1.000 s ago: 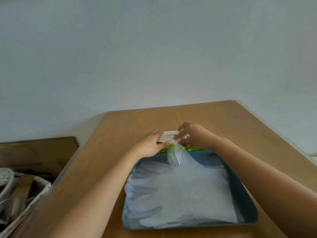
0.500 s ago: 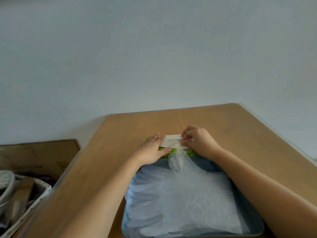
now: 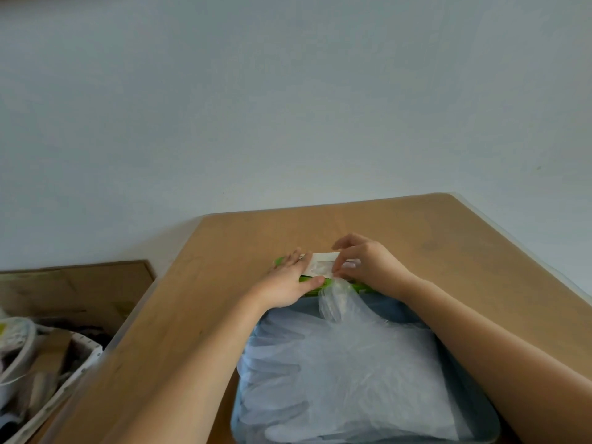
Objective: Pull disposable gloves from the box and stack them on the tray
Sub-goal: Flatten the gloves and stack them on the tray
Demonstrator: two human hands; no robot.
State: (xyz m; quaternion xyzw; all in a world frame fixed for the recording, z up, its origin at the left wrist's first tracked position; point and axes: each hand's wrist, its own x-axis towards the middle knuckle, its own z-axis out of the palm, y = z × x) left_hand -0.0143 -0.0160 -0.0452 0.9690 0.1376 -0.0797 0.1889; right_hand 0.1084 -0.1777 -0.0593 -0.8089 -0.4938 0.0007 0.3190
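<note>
We see the box (image 3: 315,277), green with a white top, lying flat on the desk (image 3: 416,238) just beyond the far rim of the tray (image 3: 477,408). Our left hand (image 3: 285,285) lies flat on the box's left part, fingers (image 3: 296,256) spread and straight, the thumb along its near edge; it grips nothing, only presses down. Our right hand (image 3: 368,265) sits at the box's opening, its fingertips (image 3: 339,262) pinched together on a clear glove (image 3: 336,299) whose bunched end hangs from the pinch down over the tray's far rim. Whether that end is wholly out of the box we cannot tell.

The blue tray sits on the desk close to us, and a stack of gloves (image 3: 346,386) lies flat in it, covering nearly its whole floor, their finger parts pointing left. The held glove drapes onto this stack.

To the left of the desk stands a white basket (image 3: 73,376) with mixed items, blurred.
</note>
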